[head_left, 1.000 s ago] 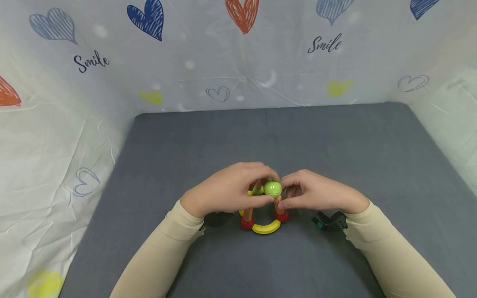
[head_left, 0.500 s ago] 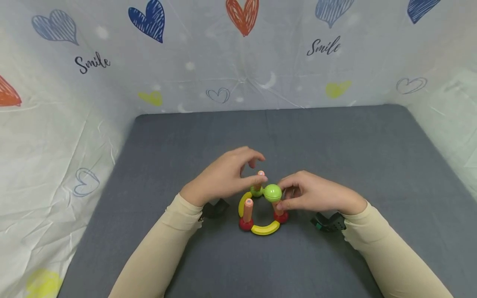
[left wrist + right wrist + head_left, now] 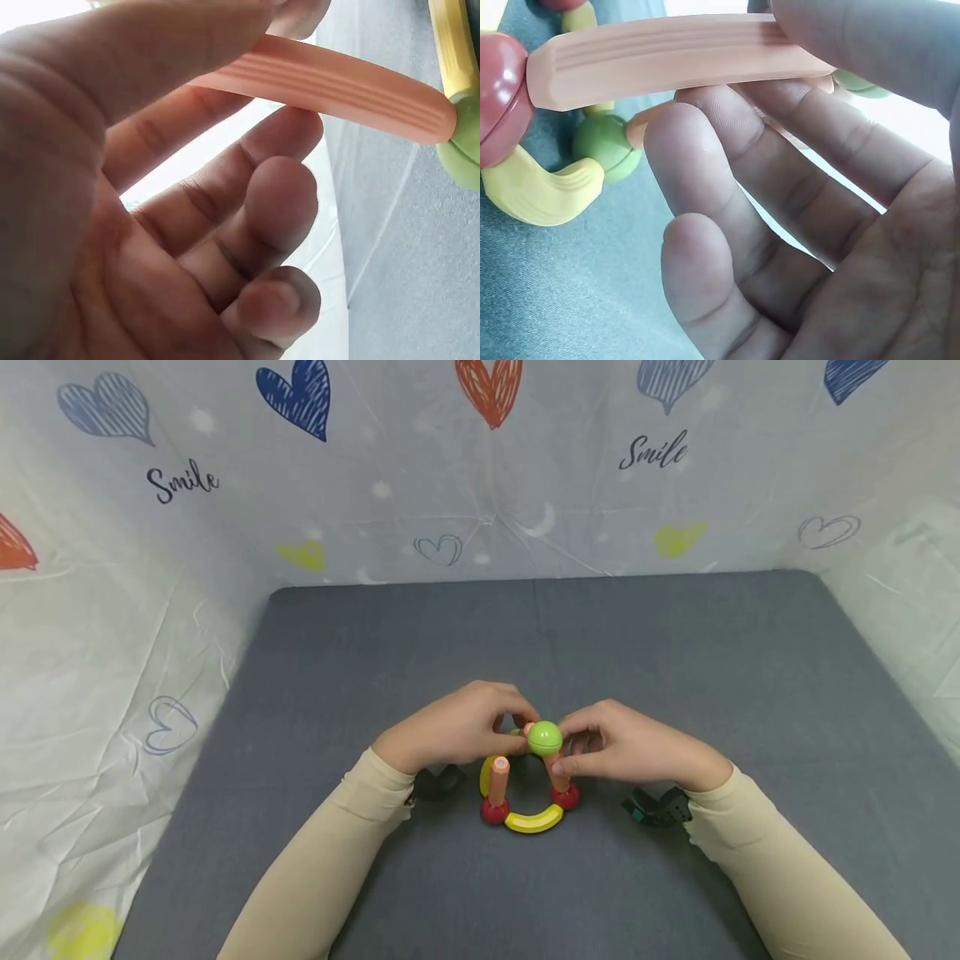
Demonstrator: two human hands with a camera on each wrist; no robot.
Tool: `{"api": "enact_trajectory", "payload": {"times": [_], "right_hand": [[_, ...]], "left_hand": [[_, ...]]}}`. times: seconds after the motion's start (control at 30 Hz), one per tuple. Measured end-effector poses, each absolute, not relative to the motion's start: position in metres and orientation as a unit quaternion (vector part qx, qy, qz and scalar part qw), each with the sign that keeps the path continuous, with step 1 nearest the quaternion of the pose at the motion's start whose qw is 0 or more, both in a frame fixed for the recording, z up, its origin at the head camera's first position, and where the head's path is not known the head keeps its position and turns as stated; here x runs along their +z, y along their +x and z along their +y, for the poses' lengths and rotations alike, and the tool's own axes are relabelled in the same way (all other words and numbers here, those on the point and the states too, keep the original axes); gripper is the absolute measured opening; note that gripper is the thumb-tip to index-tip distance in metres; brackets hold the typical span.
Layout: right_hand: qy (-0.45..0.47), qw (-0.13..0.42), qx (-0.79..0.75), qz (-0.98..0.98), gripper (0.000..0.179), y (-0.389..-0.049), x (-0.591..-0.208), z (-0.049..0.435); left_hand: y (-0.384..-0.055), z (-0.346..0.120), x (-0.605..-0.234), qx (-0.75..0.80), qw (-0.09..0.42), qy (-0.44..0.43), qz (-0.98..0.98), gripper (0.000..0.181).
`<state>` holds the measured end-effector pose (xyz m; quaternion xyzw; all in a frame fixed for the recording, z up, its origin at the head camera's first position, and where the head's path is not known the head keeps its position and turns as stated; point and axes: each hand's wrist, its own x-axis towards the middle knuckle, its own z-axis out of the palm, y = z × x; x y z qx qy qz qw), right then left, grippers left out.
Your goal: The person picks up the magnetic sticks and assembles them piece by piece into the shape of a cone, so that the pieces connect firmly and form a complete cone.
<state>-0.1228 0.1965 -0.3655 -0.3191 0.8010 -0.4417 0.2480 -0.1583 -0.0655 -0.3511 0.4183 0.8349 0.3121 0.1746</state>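
A ring of curved yellow sticks (image 3: pixel 534 822) and balls lies on the table, with orange sticks standing on it. My left hand (image 3: pixel 456 727) pinches the rear orange stick (image 3: pixel 352 90) between thumb and forefinger; its lower end meets a green ball (image 3: pixel 465 142). With thumb and fingers, my right hand (image 3: pixel 633 747) grips the right-hand orange stick (image 3: pixel 645 64), which rises from a red ball (image 3: pixel 502 97) and leans slightly left. On its top sits another green ball (image 3: pixel 545 737). At front left, a third orange stick (image 3: pixel 498 782) stands untouched on a red ball (image 3: pixel 495 811).
A dark grey cloth (image 3: pixel 405 643) covers the table. Behind it hangs a white sheet (image 3: pixel 487 468) printed with hearts and "Smile". Dark wrist devices (image 3: pixel 658 807) sit under both wrists, close to the toy.
My left hand lifted away from the top green ball, then came down onto the rear orange stick. My right hand kept its grip; the top green ball shifted slightly left.
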Motion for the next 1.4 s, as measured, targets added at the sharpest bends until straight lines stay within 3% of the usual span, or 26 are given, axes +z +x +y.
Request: {"api": "enact_trajectory", "payload": {"times": [0.23, 0.47, 0.67, 1.2, 1.4], "right_hand": [[-0.321, 0.248, -0.457, 0.792, 0.009, -0.124, -0.368, 0.196], [-0.314, 0.249, -0.457, 0.794, 0.015, -0.125, -0.368, 0.194], [-0.308, 0.252, -0.463, 0.792, 0.015, -0.123, -0.369, 0.194], [-0.344, 0.240, -0.443, 0.793, 0.019, -0.126, -0.380, 0.186], [-0.332, 0.243, -0.424, 0.807, 0.010, -0.126, -0.379, 0.189]], "left_hand": [[-0.160, -0.068, -0.347, 0.292, 0.205, 0.426, 0.831, 0.026], [-0.159, -0.097, -0.325, 0.306, 0.246, 0.388, 0.834, 0.018], [-0.149, -0.084, -0.326, 0.263, 0.285, 0.397, 0.832, 0.021], [-0.153, -0.075, -0.332, 0.256, 0.300, 0.395, 0.830, 0.019], [-0.154, -0.084, -0.323, 0.239, 0.261, 0.381, 0.854, 0.011]]}}
